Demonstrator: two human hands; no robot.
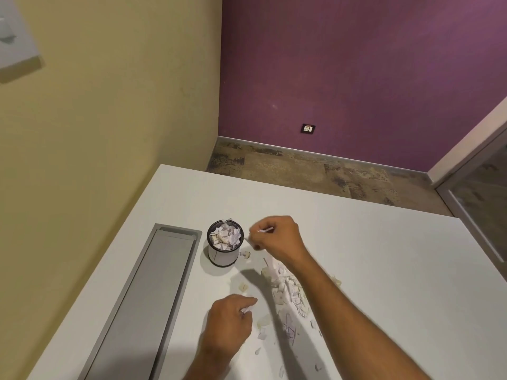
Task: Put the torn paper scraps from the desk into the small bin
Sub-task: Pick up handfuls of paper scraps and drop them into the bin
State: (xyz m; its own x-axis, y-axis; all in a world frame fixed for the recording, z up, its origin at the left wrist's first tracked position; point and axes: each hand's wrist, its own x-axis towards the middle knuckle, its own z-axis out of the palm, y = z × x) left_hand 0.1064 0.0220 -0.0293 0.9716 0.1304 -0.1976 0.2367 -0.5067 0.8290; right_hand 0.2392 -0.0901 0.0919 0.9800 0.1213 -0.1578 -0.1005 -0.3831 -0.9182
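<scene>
A small round mesh bin (222,257) stands on the white desk (384,256), filled to the rim with crumpled paper scraps (226,237). My right hand (277,237) hovers just right of the bin, fingers pinched on a thin white paper scrap (265,230). My left hand (229,322) rests lower on the desk, closed on a small white scrap (246,310). A heap of torn scraps (288,292) lies between and under my arms, partly hidden by my right forearm. Loose bits (245,254) lie beside the bin.
A long grey recessed cable tray (142,300) runs along the desk's left side, close to the bin. A yellow wall stands on the left, a purple wall with a socket (308,128) behind. The desk's far edge drops to a patterned floor.
</scene>
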